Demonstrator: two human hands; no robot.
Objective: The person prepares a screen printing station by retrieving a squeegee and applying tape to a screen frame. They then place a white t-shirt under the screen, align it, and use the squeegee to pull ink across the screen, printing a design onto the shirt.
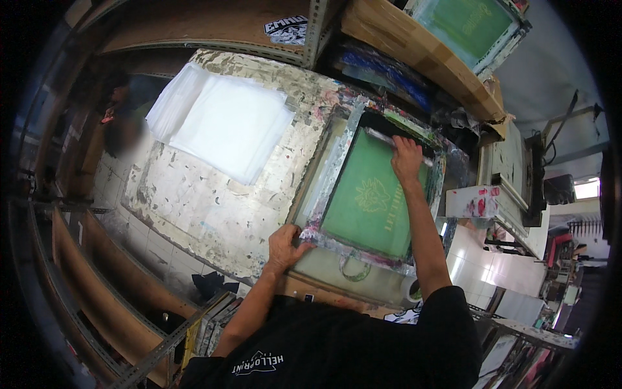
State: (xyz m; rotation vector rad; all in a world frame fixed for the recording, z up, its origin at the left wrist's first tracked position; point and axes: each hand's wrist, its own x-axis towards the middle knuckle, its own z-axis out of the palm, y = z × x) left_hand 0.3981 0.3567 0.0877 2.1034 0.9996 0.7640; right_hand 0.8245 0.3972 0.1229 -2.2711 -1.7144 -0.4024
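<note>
head view: the right hand [407,157] is closed around a squeegee [396,142] at the far end of the green mesh, toward 1 o'clock. the left hand [283,246] presses, fingers spread, on the near corner of the one printing screen [372,194] at 6 o'clock. one stack of white sheets [223,123] lies at 10 o'clock on a paint-spattered table [207,207]. shelves above hold a second green screen [470,26].

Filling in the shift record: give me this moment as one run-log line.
left hand: pressing screen frame corner | right hand: gripping squeegee at far end of green mesh | stack of white sheets on table
</note>
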